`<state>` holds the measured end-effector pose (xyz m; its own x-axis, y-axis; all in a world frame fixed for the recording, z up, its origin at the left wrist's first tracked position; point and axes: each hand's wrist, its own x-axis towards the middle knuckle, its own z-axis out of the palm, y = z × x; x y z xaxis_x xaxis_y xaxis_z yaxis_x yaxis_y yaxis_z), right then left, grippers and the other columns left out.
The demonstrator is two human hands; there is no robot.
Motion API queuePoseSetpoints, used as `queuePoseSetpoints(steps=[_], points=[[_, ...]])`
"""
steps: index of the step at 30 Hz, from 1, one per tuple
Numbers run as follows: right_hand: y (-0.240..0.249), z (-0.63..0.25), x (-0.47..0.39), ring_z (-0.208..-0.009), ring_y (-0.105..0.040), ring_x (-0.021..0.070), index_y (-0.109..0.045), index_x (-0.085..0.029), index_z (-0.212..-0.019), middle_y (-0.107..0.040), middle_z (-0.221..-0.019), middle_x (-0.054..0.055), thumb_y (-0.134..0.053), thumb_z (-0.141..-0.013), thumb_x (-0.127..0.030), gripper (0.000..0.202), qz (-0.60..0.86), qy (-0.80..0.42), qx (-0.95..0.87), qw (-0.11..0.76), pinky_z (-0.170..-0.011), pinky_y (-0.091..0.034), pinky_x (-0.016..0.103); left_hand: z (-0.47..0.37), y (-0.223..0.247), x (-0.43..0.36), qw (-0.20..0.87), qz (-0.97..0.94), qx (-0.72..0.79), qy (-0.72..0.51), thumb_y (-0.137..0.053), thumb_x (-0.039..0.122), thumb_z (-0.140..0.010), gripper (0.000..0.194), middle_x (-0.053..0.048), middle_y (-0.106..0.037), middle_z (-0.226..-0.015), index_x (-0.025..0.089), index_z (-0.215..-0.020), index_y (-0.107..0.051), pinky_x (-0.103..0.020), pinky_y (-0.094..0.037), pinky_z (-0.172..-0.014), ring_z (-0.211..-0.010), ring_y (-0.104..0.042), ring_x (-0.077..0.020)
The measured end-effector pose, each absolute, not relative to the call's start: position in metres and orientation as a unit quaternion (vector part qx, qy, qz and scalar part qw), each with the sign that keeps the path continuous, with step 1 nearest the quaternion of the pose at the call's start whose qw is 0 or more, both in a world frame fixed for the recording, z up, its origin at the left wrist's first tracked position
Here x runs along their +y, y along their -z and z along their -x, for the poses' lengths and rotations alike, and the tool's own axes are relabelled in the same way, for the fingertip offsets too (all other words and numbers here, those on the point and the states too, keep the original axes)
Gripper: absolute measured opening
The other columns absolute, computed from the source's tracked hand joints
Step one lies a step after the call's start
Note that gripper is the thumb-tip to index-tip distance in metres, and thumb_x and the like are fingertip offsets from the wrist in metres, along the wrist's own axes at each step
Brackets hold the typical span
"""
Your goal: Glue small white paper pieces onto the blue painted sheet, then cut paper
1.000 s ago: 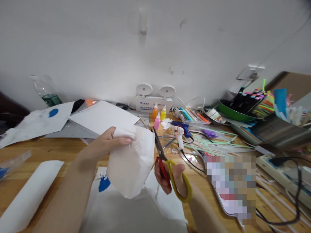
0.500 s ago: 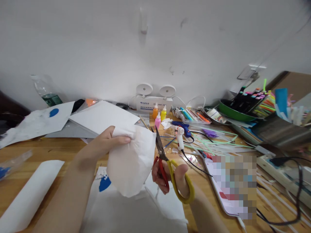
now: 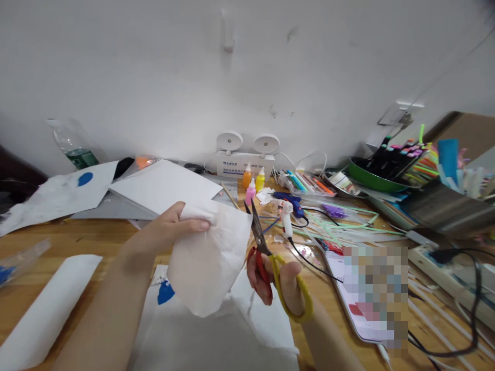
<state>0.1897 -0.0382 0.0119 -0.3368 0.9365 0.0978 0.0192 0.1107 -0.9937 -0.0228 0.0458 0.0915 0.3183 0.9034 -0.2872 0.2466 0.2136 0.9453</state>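
Note:
My left hand (image 3: 183,224) pinches a thin white sheet of paper (image 3: 211,263), thumb in front, fingers hidden behind it. The sheet hangs down with a rounded lower edge and creases near the thumb. My right hand (image 3: 276,281) grips scissors (image 3: 262,241) with one red and one yellow handle loop. Their blades point up and stand slightly apart, close to the right edge of the sheet. Below, on the table, lie white sheets (image 3: 185,340) with a blue patch (image 3: 166,292) and white crumbs at the upper left corner.
A rolled white paper (image 3: 54,309) lies at left. Behind are stacked white boards (image 3: 166,185) and small paint bottles (image 3: 250,191). On the right are a white glue gun (image 3: 285,219) with its cord, a phone (image 3: 348,293), a power strip (image 3: 456,288) and a green bowl (image 3: 377,178) of markers.
My right hand and the scissors have shifted slightly to the right. The sheet's right edge has swung a little to the right, while my left hand stays almost still.

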Motion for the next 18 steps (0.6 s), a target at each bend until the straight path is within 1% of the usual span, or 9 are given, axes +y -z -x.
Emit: queuePoseSetpoints(steps=[3, 6, 9, 13, 16, 18], points=[[-0.009, -0.191, -0.039, -0.033, -0.031, 0.0076, -0.05, -0.015, -0.061, -0.034, -0.037, -0.005, 0.008, -0.053, -0.082, 0.089, 0.404, -0.533, -0.616, 0.415, -0.045, -0.034, 0.023, 0.023, -0.092, 0.046, 0.586, -0.565, 0.512, -0.274, -0.069, 0.035, -0.059, 0.032, -0.001, -0.065, -0.074, 0.02, -0.083, -0.055, -0.028, -0.048, -0.056, -0.071, -0.062, -0.0226], [-0.007, -0.191, -0.039, -0.032, -0.031, 0.007, -0.051, -0.014, -0.061, -0.035, -0.037, -0.005, 0.007, -0.053, -0.082, 0.09, 0.405, -0.534, -0.611, 0.421, -0.041, -0.031, 0.022, 0.024, -0.091, 0.046, 0.59, -0.563, 0.507, -0.281, -0.069, 0.034, -0.059, 0.028, 0.0, -0.066, -0.074, 0.022, -0.081, -0.056, -0.026, -0.048, -0.056, -0.07, -0.063, -0.0215], [-0.007, -0.19, -0.039, -0.03, -0.031, 0.0067, -0.047, -0.015, -0.058, -0.035, -0.035, -0.005, 0.003, -0.052, -0.084, 0.085, 0.4, -0.55, -0.591, 0.433, -0.036, -0.029, 0.021, 0.024, -0.089, 0.047, 0.589, -0.559, 0.509, -0.286, -0.07, 0.033, -0.059, 0.026, 0.002, -0.066, -0.071, 0.023, -0.079, -0.057, -0.024, -0.047, -0.054, -0.069, -0.062, -0.0196], [-0.004, -0.189, -0.038, -0.025, -0.027, 0.006, -0.042, -0.018, -0.055, -0.031, -0.031, -0.006, 0.001, -0.05, -0.085, 0.08, 0.402, -0.573, -0.559, 0.445, -0.03, -0.024, 0.02, 0.024, -0.089, 0.047, 0.581, -0.55, 0.522, -0.294, -0.071, 0.033, -0.057, 0.028, 0.003, -0.066, -0.072, 0.023, -0.08, -0.057, -0.023, -0.048, -0.053, -0.069, -0.062, -0.0189], [-0.001, -0.19, -0.038, -0.025, -0.025, 0.006, -0.044, -0.018, -0.057, -0.03, -0.03, -0.007, -0.002, -0.052, -0.085, 0.079, 0.403, -0.574, -0.549, 0.456, -0.03, -0.025, 0.021, 0.023, -0.089, 0.046, 0.579, -0.546, 0.529, -0.293, -0.071, 0.034, -0.057, 0.03, 0.002, -0.066, -0.072, 0.022, -0.08, -0.056, -0.024, -0.048, -0.053, -0.07, -0.063, -0.02], [-0.001, -0.19, -0.037, -0.024, -0.025, 0.0063, -0.045, -0.019, -0.055, -0.031, -0.03, -0.007, -0.004, -0.051, -0.086, 0.079, 0.391, -0.59, -0.543, 0.452, -0.029, -0.025, 0.021, 0.023, -0.09, 0.045, 0.571, -0.545, 0.532, -0.306, -0.071, 0.034, -0.056, 0.033, 0.001, -0.066, -0.074, 0.022, -0.082, -0.055, -0.024, -0.048, -0.052, -0.072, -0.063, -0.0213]])
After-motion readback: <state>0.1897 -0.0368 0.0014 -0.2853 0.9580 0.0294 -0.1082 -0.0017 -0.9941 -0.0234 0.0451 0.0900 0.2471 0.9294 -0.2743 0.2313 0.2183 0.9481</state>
